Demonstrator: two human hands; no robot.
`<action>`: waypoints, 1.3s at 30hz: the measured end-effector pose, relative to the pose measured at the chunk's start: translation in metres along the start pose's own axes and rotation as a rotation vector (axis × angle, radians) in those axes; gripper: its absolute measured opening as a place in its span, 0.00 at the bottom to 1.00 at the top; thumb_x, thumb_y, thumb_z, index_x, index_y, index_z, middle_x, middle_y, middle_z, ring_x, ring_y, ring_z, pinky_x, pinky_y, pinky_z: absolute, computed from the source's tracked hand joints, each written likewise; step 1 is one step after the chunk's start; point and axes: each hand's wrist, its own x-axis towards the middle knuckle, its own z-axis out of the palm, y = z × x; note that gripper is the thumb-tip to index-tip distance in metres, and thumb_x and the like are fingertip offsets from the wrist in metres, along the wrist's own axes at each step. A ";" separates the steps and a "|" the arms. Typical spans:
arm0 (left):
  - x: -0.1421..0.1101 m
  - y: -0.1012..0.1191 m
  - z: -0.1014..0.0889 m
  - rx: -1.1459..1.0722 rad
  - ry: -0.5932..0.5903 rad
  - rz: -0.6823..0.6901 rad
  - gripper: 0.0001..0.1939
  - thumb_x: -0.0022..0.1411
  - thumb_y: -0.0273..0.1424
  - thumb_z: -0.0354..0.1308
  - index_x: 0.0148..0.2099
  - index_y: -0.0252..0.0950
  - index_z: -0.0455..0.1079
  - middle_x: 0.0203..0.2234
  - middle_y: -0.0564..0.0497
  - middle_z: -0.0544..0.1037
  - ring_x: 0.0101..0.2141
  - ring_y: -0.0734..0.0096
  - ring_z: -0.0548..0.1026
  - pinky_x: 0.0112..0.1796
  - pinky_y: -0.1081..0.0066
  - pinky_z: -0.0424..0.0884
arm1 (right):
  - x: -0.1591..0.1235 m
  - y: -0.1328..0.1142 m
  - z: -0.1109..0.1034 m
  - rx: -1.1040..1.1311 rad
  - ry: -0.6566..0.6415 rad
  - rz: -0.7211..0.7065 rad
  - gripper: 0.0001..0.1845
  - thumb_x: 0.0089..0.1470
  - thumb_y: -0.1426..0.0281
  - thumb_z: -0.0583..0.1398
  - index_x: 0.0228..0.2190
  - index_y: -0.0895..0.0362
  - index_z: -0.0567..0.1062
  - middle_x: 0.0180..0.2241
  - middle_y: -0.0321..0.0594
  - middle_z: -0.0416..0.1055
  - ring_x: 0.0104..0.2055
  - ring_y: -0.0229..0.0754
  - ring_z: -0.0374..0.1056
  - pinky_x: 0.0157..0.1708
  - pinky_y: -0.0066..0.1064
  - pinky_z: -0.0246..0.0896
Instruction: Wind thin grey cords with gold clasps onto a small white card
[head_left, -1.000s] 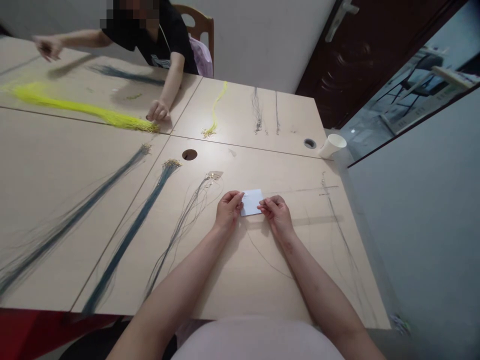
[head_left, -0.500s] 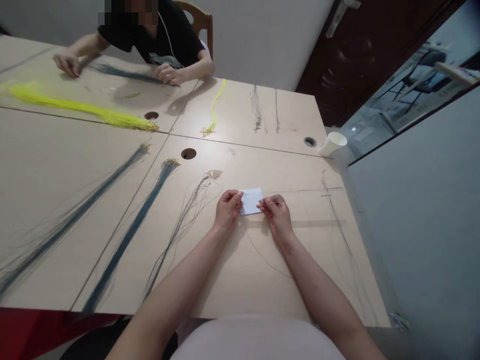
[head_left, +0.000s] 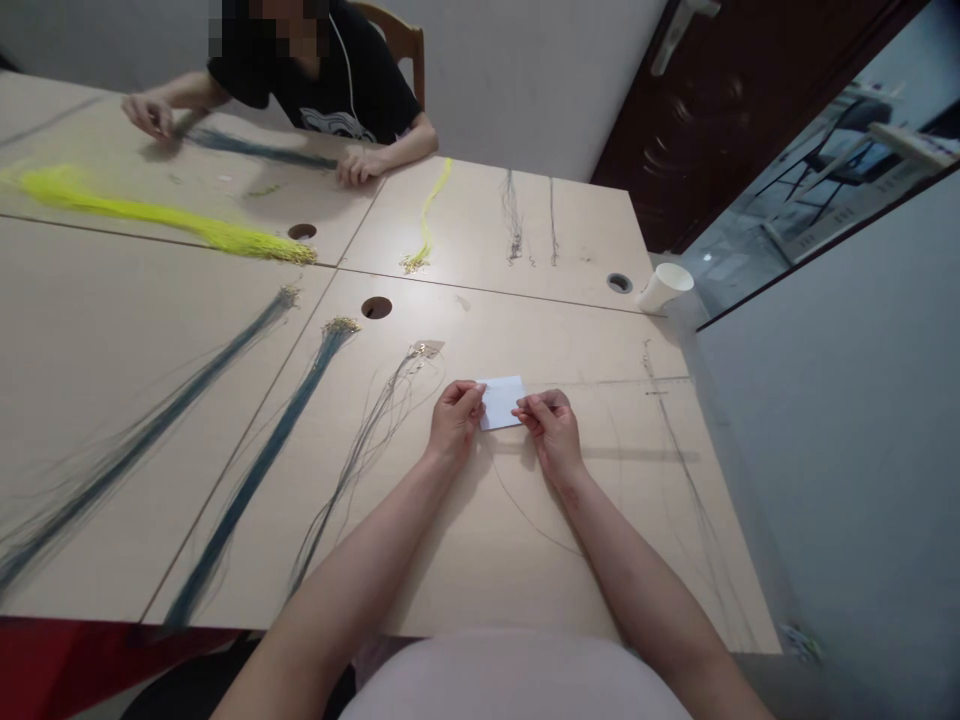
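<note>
Over the pale table (head_left: 592, 345), both forearms reach forward — fingers (head_left: 474, 398) of each hand pinching a white card (head_left: 502, 403)

On the table (head_left: 450, 590), three thread bundles (head_left: 262, 462) lie side by side, left of the card (head_left: 501, 402). The card is between the left hand (head_left: 454, 418) and the right hand (head_left: 551, 422). Beyond it, right, a cup (head_left: 664, 288) is just beside a hole (head_left: 619, 284). A person (head_left: 352, 80) is behind the table.
</note>
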 end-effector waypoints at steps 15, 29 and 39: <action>0.000 0.002 0.001 0.004 0.016 -0.012 0.11 0.43 0.30 0.65 0.23 0.33 0.64 0.17 0.57 0.62 0.20 0.83 0.59 0.23 0.79 0.55 | 0.000 0.001 0.002 -0.020 0.012 -0.006 0.13 0.44 0.65 0.64 0.27 0.57 0.66 0.27 0.34 0.72 0.28 0.33 0.71 0.30 0.24 0.68; 0.001 0.003 0.001 -0.010 0.014 -0.021 0.11 0.43 0.30 0.65 0.22 0.32 0.65 0.15 0.57 0.60 0.19 0.83 0.59 0.22 0.78 0.54 | -0.001 0.001 0.002 -0.022 0.016 -0.007 0.13 0.44 0.64 0.64 0.27 0.57 0.66 0.27 0.34 0.72 0.28 0.34 0.71 0.30 0.25 0.68; 0.002 0.002 -0.001 -0.041 0.015 -0.027 0.10 0.43 0.30 0.66 0.24 0.32 0.67 0.16 0.57 0.61 0.19 0.84 0.58 0.22 0.78 0.54 | 0.004 -0.022 -0.009 -0.165 -0.023 0.067 0.12 0.44 0.64 0.63 0.26 0.57 0.66 0.27 0.35 0.73 0.27 0.34 0.71 0.28 0.24 0.67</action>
